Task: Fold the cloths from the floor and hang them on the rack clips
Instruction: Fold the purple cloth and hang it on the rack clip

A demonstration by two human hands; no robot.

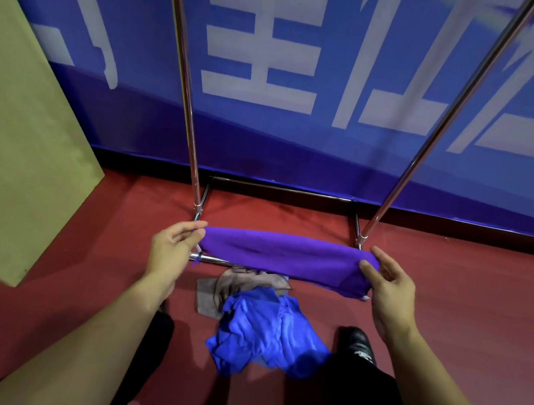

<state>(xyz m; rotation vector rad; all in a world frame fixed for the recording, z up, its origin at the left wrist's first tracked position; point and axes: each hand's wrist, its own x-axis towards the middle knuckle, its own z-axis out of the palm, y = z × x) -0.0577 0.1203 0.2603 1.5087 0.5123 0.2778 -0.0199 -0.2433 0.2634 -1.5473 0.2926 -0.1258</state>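
Purple cloth (285,257) stretched between hands: left hand (171,250), right hand (391,290) pinching opposite ends.

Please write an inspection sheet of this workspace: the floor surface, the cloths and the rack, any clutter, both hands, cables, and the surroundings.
Surface: red floor, bare apart from the cloth pile and rack feet.
Job's things: purple cloth stretched flat in the air between both hands; blue cloth crumpled on the floor, lying partly over a grey-brown cloth; metal rack with two upright poles and a floor frame. The clips are out of frame.
Clutter: nothing seen.
Grippers: left hand pinches the purple cloth's left end; right hand pinches its right end.
Cables: nothing seen.
Surroundings: blue banner with white characters behind the rack; tan board at left; black shoe by the pile.
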